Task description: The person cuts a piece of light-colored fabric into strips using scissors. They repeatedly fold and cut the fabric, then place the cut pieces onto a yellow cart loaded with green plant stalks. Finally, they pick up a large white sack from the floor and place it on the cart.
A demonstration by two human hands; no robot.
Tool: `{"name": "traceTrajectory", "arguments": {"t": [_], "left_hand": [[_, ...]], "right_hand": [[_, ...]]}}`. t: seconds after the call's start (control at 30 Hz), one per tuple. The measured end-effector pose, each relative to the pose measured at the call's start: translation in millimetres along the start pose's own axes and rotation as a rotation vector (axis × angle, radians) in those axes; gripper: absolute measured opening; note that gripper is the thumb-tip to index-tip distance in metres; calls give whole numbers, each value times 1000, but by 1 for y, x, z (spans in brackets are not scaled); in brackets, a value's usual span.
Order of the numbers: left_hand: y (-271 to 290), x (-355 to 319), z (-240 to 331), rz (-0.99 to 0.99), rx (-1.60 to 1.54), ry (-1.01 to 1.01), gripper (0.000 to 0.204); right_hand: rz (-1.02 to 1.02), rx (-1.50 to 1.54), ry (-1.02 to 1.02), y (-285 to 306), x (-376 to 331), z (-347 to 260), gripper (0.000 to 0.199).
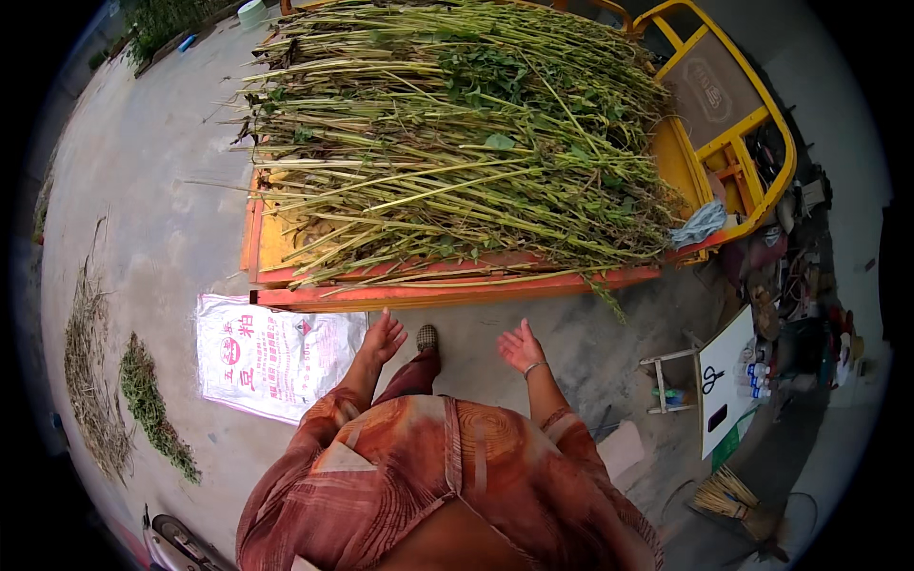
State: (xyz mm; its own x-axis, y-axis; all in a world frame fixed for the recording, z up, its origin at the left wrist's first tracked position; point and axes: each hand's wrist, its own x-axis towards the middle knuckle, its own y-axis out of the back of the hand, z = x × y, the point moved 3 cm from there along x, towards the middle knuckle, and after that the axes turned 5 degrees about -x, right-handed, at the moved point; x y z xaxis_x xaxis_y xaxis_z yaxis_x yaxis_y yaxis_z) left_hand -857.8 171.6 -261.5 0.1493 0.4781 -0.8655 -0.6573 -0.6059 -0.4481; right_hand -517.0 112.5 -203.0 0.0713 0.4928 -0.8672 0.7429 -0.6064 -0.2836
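Ahead of me a thick layer of cut green and yellowish plant stalks (447,143) lies crosswise on a yellow and orange cart bed (314,299). My left hand (383,338) is held out just short of the bed's near edge, palm turned up and fingers apart, with nothing in it. To the right, my right hand (521,348) is also empty and open, a bracelet at its wrist. Both hands are apart from the stalks and from the cart. Below my left hand, a white printed sack (276,357) lies flat on the concrete.
The cart's yellow frame (785,124) rises at the far right, a grey cloth (700,225) beside it. A white table (724,381) holds scissors, a phone and bottles. Nearby lies a straw broom (725,493). Two strips of dried stalks (90,366) and green plants (152,409) lie at left.
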Motion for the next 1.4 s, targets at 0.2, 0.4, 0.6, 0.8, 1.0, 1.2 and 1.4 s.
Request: {"name": "traceTrajectory", "arguments": {"t": [0.2, 0.4, 0.6, 0.8, 1.0, 1.2, 1.4], "left_hand": [[-48, 87, 16, 216, -161, 110, 79], [-34, 94, 20, 297, -159, 147, 64], [-117, 0, 63, 329, 255, -176, 49], [-176, -4, 67, 332, 333, -327, 48], [-187, 18, 59, 379, 235, -299, 38], [-176, -23, 78, 521, 325, -391, 36], [-205, -69, 127, 662, 850, -1161, 18]], "right_hand": [[72, 163, 97, -27, 59, -98, 104], [52, 146, 1, -33, 119, -123, 81], [-231, 290, 61, -89, 112, -193, 77], [-279, 141, -104, -71, 144, -192, 98], [-292, -107, -297, -60, 125, -208, 112], [-399, -1338, 106, -90, 47, -287, 43], [38, -1075, 1117, -179, 0, -438, 13]]}}
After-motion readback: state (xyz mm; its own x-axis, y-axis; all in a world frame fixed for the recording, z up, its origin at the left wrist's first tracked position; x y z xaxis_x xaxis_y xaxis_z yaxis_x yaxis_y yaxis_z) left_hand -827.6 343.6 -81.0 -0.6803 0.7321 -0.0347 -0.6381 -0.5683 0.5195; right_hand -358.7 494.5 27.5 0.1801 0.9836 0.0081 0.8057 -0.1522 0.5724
